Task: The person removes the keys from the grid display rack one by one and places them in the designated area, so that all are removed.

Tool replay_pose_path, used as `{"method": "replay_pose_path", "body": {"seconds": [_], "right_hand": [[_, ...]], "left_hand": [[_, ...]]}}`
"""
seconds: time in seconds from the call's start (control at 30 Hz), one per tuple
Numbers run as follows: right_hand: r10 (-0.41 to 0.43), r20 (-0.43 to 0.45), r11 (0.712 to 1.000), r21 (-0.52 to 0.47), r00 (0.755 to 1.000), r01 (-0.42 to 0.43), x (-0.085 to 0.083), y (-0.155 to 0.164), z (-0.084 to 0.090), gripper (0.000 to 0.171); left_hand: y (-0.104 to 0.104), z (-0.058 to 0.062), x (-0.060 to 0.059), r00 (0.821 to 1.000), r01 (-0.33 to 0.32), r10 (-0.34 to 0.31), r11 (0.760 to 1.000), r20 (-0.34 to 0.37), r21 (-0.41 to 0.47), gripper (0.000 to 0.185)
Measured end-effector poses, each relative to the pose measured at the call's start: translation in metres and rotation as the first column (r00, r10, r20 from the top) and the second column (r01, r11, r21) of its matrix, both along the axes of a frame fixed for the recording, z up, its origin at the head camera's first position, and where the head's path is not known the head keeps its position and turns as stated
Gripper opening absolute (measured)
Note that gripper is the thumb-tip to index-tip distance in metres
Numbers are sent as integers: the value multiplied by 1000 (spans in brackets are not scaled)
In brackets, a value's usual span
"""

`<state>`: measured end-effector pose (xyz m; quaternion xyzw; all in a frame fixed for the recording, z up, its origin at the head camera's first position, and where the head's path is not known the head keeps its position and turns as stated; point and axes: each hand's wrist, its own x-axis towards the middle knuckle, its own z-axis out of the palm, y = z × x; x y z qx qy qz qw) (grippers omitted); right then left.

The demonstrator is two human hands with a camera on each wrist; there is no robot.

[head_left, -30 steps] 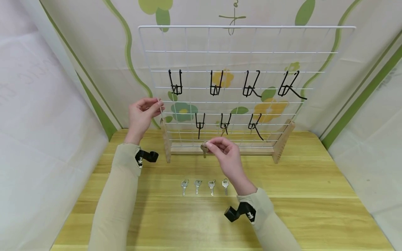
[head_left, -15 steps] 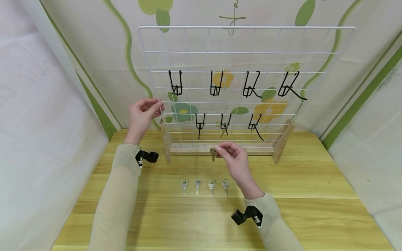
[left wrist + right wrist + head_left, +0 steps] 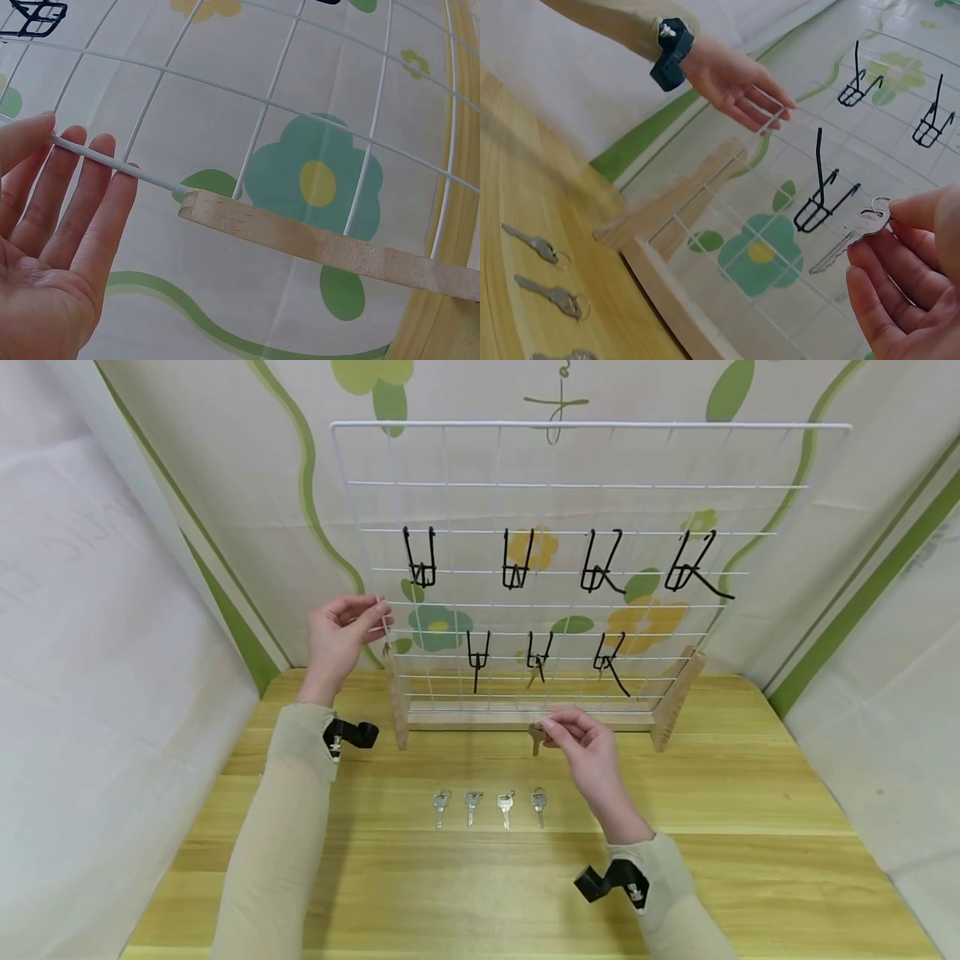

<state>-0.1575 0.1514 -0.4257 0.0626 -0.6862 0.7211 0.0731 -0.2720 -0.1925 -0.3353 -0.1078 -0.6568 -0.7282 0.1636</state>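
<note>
My left hand (image 3: 336,635) pinches the left edge of a white wire grid panel (image 3: 589,424), its thumb and fingertips on the frame wire just above the wooden foot (image 3: 255,225). Between thumb and fingers of my right hand (image 3: 592,756) is a silver key (image 3: 857,235), held by the small ring at its head. In the head view this key (image 3: 536,740) hangs blade down in front of the stand's wooden base bar (image 3: 465,720). Black wire hooks sit on the grid in two rows; the lower middle hook (image 3: 538,652) is above the right hand.
Several keys with rings lie in a row on the wooden table, including a leftmost key (image 3: 440,808) and a rightmost key (image 3: 539,807). Among the upper hooks, the rightmost hook (image 3: 690,568) juts forward. A flower-printed cloth (image 3: 465,510) stands behind the grid.
My right hand has moved to the right and slightly toward me with the key. The left hand stays on the grid's edge.
</note>
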Motion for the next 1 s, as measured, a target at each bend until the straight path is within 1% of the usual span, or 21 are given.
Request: {"method": "replay_pose_path", "body": {"seconds": [0.23, 0.4, 0.63, 0.83, 1.0], "right_hand": [[-39, 37, 998, 45, 999, 37, 1, 18, -14, 20], [-58, 98, 995, 88, 994, 50, 3, 31, -20, 22], [-72, 165, 987, 155, 984, 46, 6, 47, -34, 24], [-82, 216, 984, 171, 973, 45, 12, 56, -48, 25], [-85, 249, 980, 195, 965, 37, 18, 61, -60, 24]], "left_hand": [[-1, 0, 0, 1000, -3, 3, 1000, -2, -5, 17], [-2, 0, 0, 1000, -1, 1, 1000, -2, 1, 17], [-2, 0, 0, 1000, -6, 6, 1000, -4, -7, 16], [-2, 0, 0, 1000, -9, 9, 1000, 2, -8, 17], [-1, 0, 0, 1000, -10, 10, 1000, 9, -25, 18]]}}
